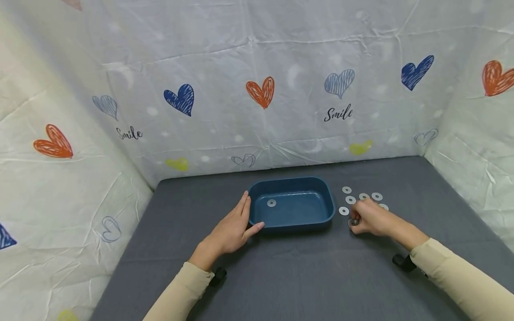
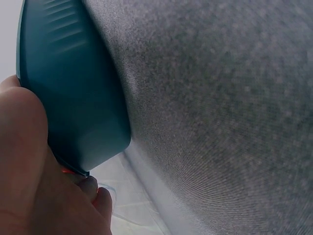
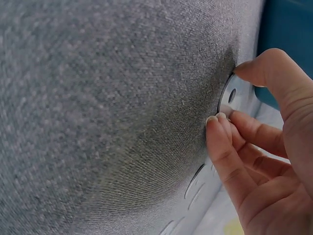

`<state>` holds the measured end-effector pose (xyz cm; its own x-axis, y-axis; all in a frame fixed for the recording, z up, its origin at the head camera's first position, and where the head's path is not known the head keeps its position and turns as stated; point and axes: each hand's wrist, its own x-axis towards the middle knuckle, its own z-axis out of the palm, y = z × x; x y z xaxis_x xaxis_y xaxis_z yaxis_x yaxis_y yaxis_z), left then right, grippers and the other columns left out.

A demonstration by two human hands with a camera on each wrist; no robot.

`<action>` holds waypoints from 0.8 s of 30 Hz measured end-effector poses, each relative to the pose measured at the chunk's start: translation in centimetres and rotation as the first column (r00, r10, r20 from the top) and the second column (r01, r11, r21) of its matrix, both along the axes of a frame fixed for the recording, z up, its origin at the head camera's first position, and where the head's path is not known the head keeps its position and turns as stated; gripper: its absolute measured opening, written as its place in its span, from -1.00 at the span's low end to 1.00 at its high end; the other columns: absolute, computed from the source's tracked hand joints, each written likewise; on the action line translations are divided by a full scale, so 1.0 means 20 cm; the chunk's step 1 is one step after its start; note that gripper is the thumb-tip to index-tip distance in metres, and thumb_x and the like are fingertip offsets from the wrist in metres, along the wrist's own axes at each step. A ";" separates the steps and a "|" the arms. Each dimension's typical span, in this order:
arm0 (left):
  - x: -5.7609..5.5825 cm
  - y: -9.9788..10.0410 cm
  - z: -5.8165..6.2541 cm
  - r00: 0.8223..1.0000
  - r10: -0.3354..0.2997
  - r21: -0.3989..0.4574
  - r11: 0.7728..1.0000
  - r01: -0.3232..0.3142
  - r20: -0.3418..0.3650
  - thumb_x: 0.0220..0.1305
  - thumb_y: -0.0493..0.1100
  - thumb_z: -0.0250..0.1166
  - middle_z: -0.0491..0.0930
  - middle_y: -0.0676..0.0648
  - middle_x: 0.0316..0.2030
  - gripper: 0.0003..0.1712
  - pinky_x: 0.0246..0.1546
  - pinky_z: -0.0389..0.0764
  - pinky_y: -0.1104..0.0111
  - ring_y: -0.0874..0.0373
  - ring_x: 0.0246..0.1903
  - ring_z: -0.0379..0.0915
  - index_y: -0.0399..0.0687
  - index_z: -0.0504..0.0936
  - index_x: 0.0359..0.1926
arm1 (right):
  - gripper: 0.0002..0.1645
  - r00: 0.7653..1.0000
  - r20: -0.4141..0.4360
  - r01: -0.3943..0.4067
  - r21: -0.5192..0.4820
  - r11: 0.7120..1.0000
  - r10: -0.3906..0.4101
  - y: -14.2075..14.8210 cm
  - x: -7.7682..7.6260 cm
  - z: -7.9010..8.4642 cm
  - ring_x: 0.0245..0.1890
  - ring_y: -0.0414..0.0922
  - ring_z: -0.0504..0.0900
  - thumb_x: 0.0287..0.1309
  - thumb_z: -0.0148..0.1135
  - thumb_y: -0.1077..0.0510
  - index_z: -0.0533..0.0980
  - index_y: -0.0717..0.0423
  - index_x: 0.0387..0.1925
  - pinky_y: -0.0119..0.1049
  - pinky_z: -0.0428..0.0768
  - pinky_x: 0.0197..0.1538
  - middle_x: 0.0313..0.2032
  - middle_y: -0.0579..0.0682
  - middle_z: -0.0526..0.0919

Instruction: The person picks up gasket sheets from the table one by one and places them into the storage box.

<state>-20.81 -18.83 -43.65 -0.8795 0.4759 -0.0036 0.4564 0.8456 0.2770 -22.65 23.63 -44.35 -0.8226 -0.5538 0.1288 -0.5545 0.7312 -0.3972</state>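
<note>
A blue rectangular plastic box (image 1: 293, 226) stands on the grey table, with one flat metal washer (image 1: 268, 203) lying inside near its left end. My left hand (image 1: 230, 232) rests against the box's left end, fingers straight along the side and thumb at the front corner. To the right of the box, my right hand (image 1: 373, 217) pinches a washer (image 3: 225, 100) by its edges between thumb and fingers, right at the cloth. Several loose washers (image 1: 347, 200) lie flat around and beyond that hand, some partly hidden by it.
Grey cloth (image 1: 281, 281) covers the table. White fabric (image 1: 217, 58) printed with hearts hangs along the back and both sides. Dark wrist straps (image 1: 218, 276) show at both cuffs.
</note>
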 end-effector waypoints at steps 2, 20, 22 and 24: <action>0.00 0.00 0.00 1.000 0.003 0.001 1.000 -0.003 0.009 0.50 0.46 -0.12 -0.42 -0.23 0.62 0.13 0.51 0.07 -0.01 -0.12 0.59 -0.24 -0.32 -0.24 0.61 | -0.77 1.000 0.003 -0.002 -0.003 1.000 0.002 0.00 0.00 0.00 -0.58 -0.30 0.33 -0.11 0.49 0.25 0.53 0.07 -0.60 -0.38 0.36 -0.48 -0.61 -0.18 0.45; 0.00 0.00 0.00 1.000 0.006 0.002 1.000 -0.006 0.015 0.50 0.47 -0.15 -0.41 -0.22 0.63 0.12 0.52 0.07 0.00 -0.09 0.60 -0.25 -0.30 -0.24 0.62 | -0.90 0.999 0.025 -0.043 -0.020 0.999 0.043 0.02 0.00 0.07 -0.49 -0.33 0.50 0.00 0.45 0.27 0.68 0.19 -0.38 -0.34 0.57 -0.37 -0.47 -0.10 0.63; 0.00 -0.01 -0.01 1.000 0.005 0.000 1.000 -0.005 0.010 0.50 0.48 -0.17 -0.41 -0.21 0.63 0.12 0.52 0.07 0.01 -0.09 0.60 -0.25 -0.30 -0.24 0.62 | -0.89 0.999 0.016 -0.041 -0.036 0.998 0.042 0.02 0.00 0.08 -0.48 -0.34 0.51 0.02 0.44 0.28 0.68 0.20 -0.35 -0.34 0.59 -0.36 -0.44 -0.09 0.65; 0.00 0.00 -0.01 1.000 0.002 0.001 1.000 -0.002 0.008 0.50 0.48 -0.17 -0.41 -0.22 0.63 0.13 0.52 0.07 0.01 -0.09 0.60 -0.25 -0.30 -0.24 0.62 | -0.89 0.999 0.012 -0.034 -0.056 0.998 0.035 0.02 0.00 0.09 -0.47 -0.34 0.52 0.03 0.43 0.29 0.68 0.21 -0.33 -0.33 0.59 -0.36 -0.43 -0.09 0.64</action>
<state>-20.78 -18.93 -43.76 -0.8802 0.4744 -0.0097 0.4528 0.8459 0.2817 -22.58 24.00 -42.46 -0.8051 -0.5740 0.1495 -0.5733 0.6884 -0.4444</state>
